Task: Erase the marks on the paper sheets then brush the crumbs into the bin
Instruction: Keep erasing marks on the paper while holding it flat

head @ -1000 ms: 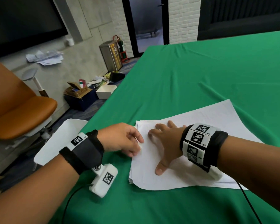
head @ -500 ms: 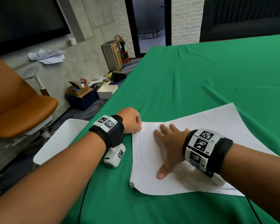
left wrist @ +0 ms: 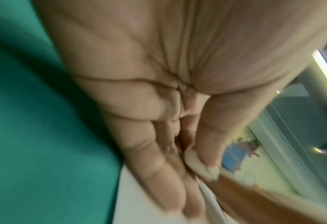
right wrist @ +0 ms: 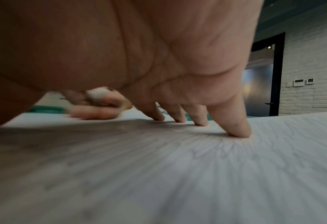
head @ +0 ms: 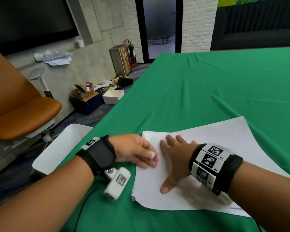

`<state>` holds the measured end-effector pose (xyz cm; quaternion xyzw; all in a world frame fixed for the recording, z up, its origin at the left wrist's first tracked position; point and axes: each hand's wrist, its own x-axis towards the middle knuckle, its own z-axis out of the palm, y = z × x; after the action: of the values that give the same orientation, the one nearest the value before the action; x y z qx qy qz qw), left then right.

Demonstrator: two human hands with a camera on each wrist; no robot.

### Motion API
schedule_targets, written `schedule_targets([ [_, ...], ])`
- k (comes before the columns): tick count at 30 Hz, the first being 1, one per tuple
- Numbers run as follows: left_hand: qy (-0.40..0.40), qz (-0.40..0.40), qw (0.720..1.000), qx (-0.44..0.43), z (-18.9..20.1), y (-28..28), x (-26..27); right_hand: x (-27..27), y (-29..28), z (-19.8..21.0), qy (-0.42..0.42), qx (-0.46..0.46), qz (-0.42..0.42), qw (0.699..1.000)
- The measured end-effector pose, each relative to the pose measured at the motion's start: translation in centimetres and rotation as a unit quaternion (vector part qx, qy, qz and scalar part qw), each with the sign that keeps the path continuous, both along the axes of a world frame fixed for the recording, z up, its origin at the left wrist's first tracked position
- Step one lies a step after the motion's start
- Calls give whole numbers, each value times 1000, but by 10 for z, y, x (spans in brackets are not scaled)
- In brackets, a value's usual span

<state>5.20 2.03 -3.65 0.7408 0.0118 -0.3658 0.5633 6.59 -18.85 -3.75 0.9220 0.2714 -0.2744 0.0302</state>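
A stack of white paper sheets (head: 208, 148) lies on the green tablecloth, with a faint pencil line near its left edge. My left hand (head: 141, 154) pinches a small white eraser (head: 152, 154) between thumb and fingers and holds it on the top sheet's left edge. The left wrist view shows the eraser (left wrist: 198, 165) under the thumb, above the paper (left wrist: 132, 197). My right hand (head: 176, 158) lies flat on the sheet with fingers spread, pressing it down. From the right wrist its fingertips (right wrist: 237, 130) touch the paper (right wrist: 177, 174), and the eraser (right wrist: 97, 93) shows beyond them.
A white bin (head: 60, 148) stands just off the table's left edge beside my left wrist. An orange chair (head: 23, 114) is further left. Boxes and clutter (head: 90, 97) sit on the floor. Bare green cloth (head: 208, 89) stretches beyond the paper.
My left hand with the eraser has slid from the sheet's far left corner back toward me along the left edge. The right hand stays flat on the paper.
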Motion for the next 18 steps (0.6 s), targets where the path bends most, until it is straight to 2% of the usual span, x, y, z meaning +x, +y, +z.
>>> schedule_targets([
  [2,-90,138,986,6,-7,5,23,0,0,0,-1,4,1,1000],
  [3,-139,182,973,19,-8,6,33,0,-1,0,-2,6,3,1000],
  [5,-230,232,941,93,-8,6,44,0,-2,2,0,10,5,1000],
  [7,-275,247,918,147,-2,3,45,1,-3,5,-6,20,0,1000],
  [11,-247,220,930,159,5,-7,38,11,0,15,-47,25,-7,999],
  [18,-187,129,932,283,4,-17,43,23,20,21,-52,-35,6,998],
])
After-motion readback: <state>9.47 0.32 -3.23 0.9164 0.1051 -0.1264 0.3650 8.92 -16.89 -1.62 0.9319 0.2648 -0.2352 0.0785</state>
